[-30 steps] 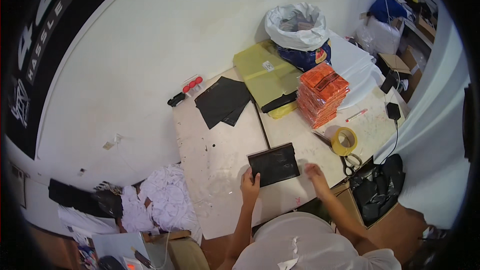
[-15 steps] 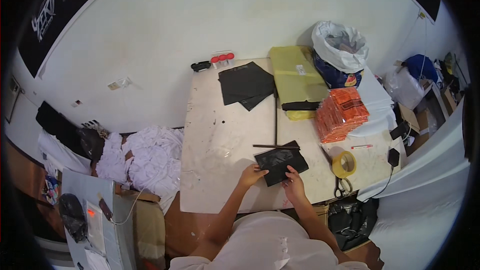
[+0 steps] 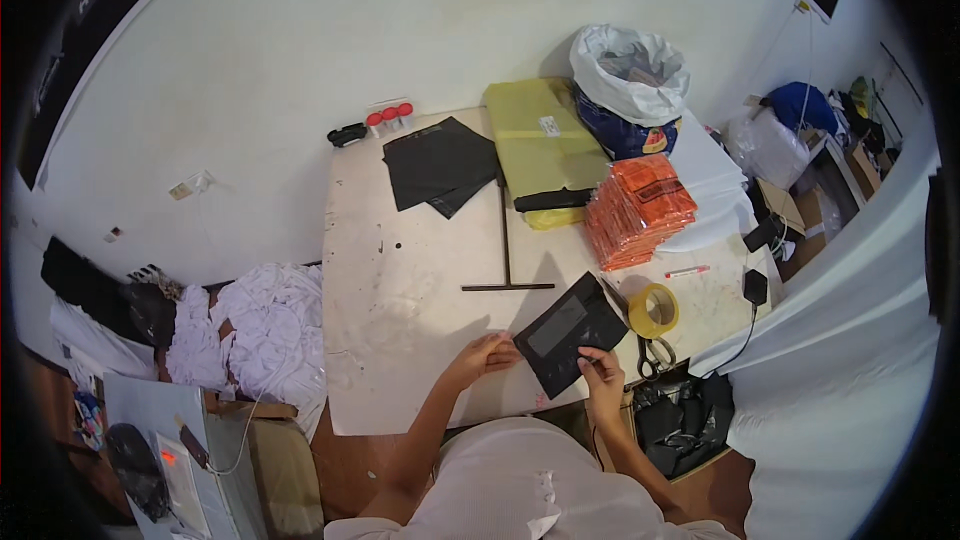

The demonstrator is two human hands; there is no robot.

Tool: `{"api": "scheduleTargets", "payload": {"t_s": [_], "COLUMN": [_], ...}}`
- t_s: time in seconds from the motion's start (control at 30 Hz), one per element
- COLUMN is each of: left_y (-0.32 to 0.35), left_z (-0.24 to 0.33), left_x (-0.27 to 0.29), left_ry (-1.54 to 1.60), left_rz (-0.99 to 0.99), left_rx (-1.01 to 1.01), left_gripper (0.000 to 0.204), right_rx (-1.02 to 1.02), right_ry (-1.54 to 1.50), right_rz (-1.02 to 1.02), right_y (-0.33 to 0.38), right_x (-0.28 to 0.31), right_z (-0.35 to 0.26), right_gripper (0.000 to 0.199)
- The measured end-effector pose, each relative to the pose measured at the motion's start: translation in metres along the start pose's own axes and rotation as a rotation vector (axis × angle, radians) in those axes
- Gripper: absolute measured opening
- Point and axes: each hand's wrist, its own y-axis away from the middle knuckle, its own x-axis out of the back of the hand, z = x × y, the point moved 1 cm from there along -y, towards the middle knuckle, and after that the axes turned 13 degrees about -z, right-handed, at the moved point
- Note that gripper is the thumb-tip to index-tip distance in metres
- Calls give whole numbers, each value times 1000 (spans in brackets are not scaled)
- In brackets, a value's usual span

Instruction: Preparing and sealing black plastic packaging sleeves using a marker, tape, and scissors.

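A flat black plastic mailing bag (image 3: pixel 572 333), with a greyish rectangular panel on its face, is held tilted above the near part of the table. My right hand (image 3: pixel 603 377) pinches its lower edge between thumb and fingers. Beside the bag's left corner is my left hand (image 3: pixel 486 358), its fingers stretched out and nearly straight, with nothing visible in them. Whether those fingertips touch the bag is hard to tell. Behind the bag, a thin dark T-shaped bar (image 3: pixel 506 240) lies on the table.
Tape roll (image 3: pixel 655 311), scissors (image 3: pixel 655 355) and a marker (image 3: pixel 687 272) lie right of the bag. Farther back are stacked orange packets (image 3: pixel 640 212), yellow plastic sheeting (image 3: pixel 540 130), black bags (image 3: pixel 437 165) and a white sack (image 3: pixel 630 75). White cloth (image 3: pixel 262 325) heaps left of the table (image 3: pixel 375 370).
The bag has turned and moved right, baring the T-shaped bar's crosspiece. My left hand has let go of its edge and opened; my right still grips it. The whole view has shifted.
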Motion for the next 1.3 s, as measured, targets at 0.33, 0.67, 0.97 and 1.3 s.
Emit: {"api": "scheduleTargets", "payload": {"t_s": [0.33,0.67,0.97,1.3], "left_y": [-32,-16,-11,-10], "left_z": [16,6,9,8], "left_x": [-28,-28,-23,-37], "left_ry": [-26,62,-79,-179], "left_rz": [-68,138,147,142], "left_rx": [-36,28,43,-47], "left_gripper": [45,35,29,26], "right_rx": [-35,-536,-600,-565], "right_ry": [-309,-416,-371,-329], "right_rz": [-251,-342,-365,-368], "right_y": [-26,-52,-57,-55], "right_x": [15,21,16,1], "right_z": [0,63,45,41], "right_gripper": [69,16,19,24]}}
